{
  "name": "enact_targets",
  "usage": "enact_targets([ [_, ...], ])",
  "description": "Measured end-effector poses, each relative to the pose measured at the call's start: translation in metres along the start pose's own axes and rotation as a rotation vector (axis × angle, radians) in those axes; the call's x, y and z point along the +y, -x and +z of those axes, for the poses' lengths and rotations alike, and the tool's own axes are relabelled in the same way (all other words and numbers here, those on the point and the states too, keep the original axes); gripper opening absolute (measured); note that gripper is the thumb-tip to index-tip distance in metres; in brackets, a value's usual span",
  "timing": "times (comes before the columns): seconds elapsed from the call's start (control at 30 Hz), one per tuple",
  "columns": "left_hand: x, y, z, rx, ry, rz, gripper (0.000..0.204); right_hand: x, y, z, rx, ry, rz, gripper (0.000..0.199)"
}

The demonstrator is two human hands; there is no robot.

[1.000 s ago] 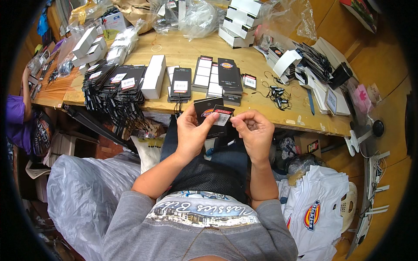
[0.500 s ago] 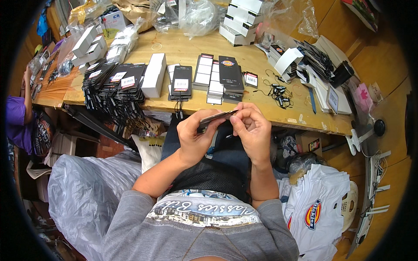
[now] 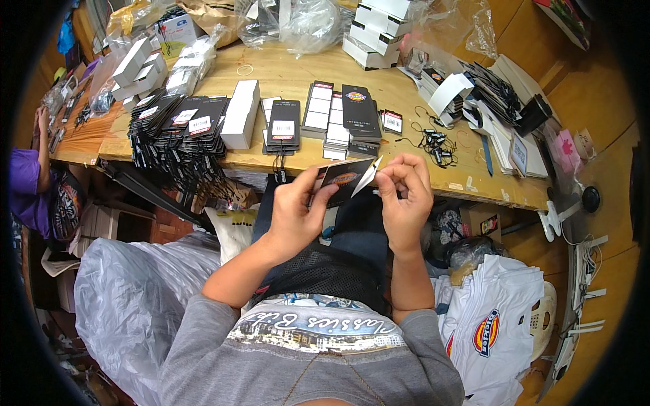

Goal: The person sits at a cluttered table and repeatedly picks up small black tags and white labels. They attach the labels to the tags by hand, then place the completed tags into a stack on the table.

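Over my lap, my left hand is closed on a black hang tag with a coloured oval emblem on its face. At the tag's right edge, a white card or flap stands out at an angle. My right hand is beside that flap, with thumb and fingers pinched together. Whatever lies in the pinch is too small to make out. On the table just beyond are stacks of black tags, some with white labels, and a smaller pile of black tags with a barcode label.
Many strung tags hang over the table edge at left, beside a white box. Loose black strings lie at right. White boxes and plastic bags stand behind. Folded white shirts are at lower right. Another person sits far left.
The tag was held nearly edge-on with both hands' fingers on it. Now its emblem face shows, the white flap stands apart, and my right hand has shifted slightly right.
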State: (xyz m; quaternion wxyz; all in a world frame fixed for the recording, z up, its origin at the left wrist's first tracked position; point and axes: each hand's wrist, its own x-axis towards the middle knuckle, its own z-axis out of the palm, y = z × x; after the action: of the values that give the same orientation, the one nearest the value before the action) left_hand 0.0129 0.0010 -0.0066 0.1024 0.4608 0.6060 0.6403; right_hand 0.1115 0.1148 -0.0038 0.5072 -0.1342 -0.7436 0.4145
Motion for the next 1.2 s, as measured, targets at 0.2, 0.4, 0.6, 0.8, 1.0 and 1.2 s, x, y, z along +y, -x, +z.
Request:
enact_targets([
  [0.2, -0.009, 0.000, 0.006, 0.122, -0.012, 0.182, 0.021, -0.021, 0.003, 0.004, -0.037, 0.124, -0.092, 0.011],
  [0.4, -0.003, -0.002, -0.001, 0.020, -0.203, 0.330, 0.034, -0.023, 0.003, 0.003, -0.059, 0.167, -0.074, 0.010],
  [0.6, -0.002, -0.003, -0.004, -0.024, -0.352, 0.464, 0.033, -0.021, 0.003, 0.004, -0.052, 0.144, -0.061, 0.009],
  [0.8, -0.003, -0.009, -0.008, 0.026, 0.023, 0.153, 0.018, -0.018, 0.006, 0.006, -0.077, 0.213, -0.226, 0.010],
  [1.0, 0.003, -0.003, 0.000, 0.088, 0.257, 0.092, 0.019, -0.022, 0.006, 0.010, -0.081, 0.217, -0.263, 0.012],
  [1.2, 0.002, -0.007, -0.003, 0.074, 0.066, 0.265, 0.021, -0.026, 0.006, 0.010, -0.081, 0.207, -0.263, 0.011],
])
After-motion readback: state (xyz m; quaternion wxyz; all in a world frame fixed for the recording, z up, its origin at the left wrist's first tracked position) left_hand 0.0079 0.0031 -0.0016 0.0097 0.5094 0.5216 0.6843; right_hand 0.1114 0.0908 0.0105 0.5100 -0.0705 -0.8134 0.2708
